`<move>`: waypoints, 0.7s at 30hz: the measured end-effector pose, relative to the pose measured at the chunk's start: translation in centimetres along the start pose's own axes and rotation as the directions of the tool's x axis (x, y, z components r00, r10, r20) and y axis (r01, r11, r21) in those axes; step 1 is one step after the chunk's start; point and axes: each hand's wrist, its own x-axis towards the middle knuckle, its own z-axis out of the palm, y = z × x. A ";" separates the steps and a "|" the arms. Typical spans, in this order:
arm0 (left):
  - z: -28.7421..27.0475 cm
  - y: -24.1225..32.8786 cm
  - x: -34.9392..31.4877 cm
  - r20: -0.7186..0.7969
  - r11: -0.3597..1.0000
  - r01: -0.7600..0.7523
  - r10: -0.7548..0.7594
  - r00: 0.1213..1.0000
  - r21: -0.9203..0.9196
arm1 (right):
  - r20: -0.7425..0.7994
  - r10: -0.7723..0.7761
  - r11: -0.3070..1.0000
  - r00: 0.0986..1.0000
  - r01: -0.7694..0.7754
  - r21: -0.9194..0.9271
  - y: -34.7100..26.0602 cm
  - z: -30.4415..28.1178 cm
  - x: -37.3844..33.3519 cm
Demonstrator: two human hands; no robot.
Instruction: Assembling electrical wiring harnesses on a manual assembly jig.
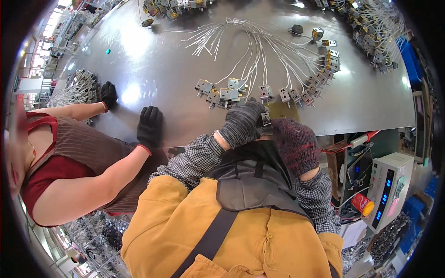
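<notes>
Location type: factory workshop, identified by a metal workbench (176,76), wired metal parts (229,95) on it, a heap of similar parts (368,39) at far right, a lit instrument box (390,192) at near right, and a gloved co-worker (99,183) at left

Metal box (265,119), glossy metal tabletop (178,88) (smooth, too), rough knitted gloves (296,144).

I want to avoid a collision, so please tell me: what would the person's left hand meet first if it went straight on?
Probably the small metal block, just at the fingertips of the left hand; depth is unclear, so they may already be touching.
</notes>
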 end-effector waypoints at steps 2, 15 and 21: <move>0.1 -0.1 0.3 0.003 1.000 0.003 -0.003 1.000 0.023 | -0.016 0.009 1.000 1.000 -0.008 0.019 0.0 0.4 0.5; 0.5 -0.8 0.8 0.043 1.000 -0.014 0.014 0.999 -0.007 | -0.050 0.000 0.999 0.999 0.003 0.053 0.8 0.9 0.1; -3.1 -1.8 -0.5 -0.126 0.829 -0.145 0.091 0.988 -0.539 | -0.120 0.115 0.955 0.986 -0.077 0.287 1.4 0.7 -0.3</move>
